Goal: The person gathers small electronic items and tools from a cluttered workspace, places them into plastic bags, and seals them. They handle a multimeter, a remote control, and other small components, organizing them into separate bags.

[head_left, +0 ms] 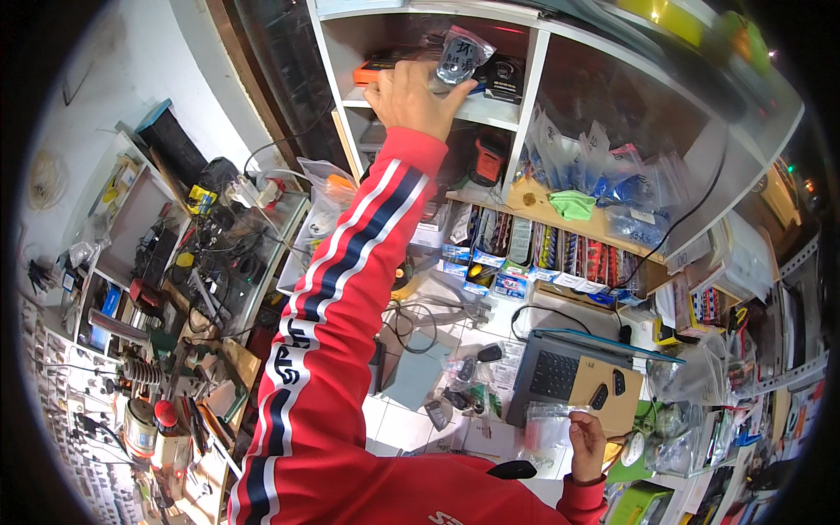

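My left hand reaches up into the shelf compartment, its thumb and fingers closed round the lower part of a small clear zip bag with dark handwriting and something dark inside. Its fingertips are partly hidden. Beside this hand an orange-and-black box lies in the compartment, and a black box stands to its right. Low on the right, my right hand pinches the edge of a clear plastic zip bag in front of an open laptop. Two dark key fobs rest on brown card over the laptop.
Battery packs fill a rack below the white shelf. Several filled plastic bags stand in the right compartment. Loose cables and key fobs lie on the tiled surface. Tools and cans crowd the left side.
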Motion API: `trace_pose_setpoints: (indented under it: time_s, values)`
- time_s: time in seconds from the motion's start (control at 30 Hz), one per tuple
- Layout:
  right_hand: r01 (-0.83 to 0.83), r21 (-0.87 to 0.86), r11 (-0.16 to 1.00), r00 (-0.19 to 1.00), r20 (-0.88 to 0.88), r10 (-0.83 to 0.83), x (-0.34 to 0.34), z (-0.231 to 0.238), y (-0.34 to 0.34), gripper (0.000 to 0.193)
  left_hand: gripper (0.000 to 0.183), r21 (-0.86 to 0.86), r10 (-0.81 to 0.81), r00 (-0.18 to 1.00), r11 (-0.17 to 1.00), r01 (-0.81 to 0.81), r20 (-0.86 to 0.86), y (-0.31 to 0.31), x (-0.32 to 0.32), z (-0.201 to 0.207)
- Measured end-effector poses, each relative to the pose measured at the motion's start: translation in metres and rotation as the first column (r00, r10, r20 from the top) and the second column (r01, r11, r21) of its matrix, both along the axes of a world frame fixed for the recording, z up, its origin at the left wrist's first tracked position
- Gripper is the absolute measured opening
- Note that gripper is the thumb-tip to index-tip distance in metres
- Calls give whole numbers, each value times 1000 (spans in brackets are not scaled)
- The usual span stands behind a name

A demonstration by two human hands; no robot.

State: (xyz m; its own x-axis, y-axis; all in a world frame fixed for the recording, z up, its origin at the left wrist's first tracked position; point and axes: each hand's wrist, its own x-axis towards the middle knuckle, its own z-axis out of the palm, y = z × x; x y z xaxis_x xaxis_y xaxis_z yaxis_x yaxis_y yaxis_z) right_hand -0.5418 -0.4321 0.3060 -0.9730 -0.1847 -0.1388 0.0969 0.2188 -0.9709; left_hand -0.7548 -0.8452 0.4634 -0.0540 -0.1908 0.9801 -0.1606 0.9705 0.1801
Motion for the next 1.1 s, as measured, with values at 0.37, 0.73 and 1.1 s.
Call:
trace_pose_setpoints:
  time_s: [0.37, 0.73, 1.1]
  values:
    - [9, 13, 1000, 1000, -8, -9, 2, -2, 2, 17, 43, 20, -74, 997, 997, 74, -20, 5, -2, -1]
    - [-12, 15, 1000, 999, -45, 12, 2, -3, 0, 15, 54, 261, -337, -227, -915, 307, -914, 20, 30, 4]
    - [-9, 83, 997, 998, -68, 15, 3, 13, -7, 19, 39, 455, -558, -195, -796, 399, -807, 95, 83, -10]
